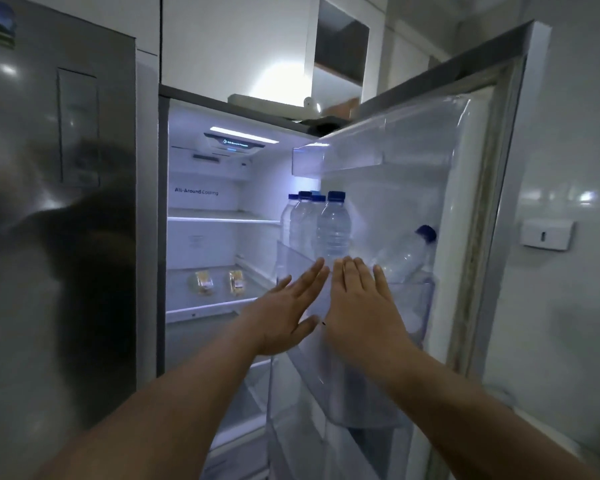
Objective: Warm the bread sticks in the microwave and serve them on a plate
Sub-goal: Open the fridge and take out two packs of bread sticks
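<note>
- Both the left hand [284,313] and right hand [357,306] are open flat, fingers spread, holding nothing, in front of the door shelf [413,306].
- Water bottles [333,226] stand just behind.
- Farther in, two bread packs [219,282] sit on a fridge shelf [205,308]; the left hand should probably reach past the door bin, low and leftward.

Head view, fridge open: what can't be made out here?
- Two packets on the fridge shelf: too small and dim to confirm as bread sticks.
- Door bin: left hand and right hand cover its front.
- Lower shelves: hidden by the forearms, cut off by the frame's bottom edge.
- Microwave, plate: out of frame.
</note>
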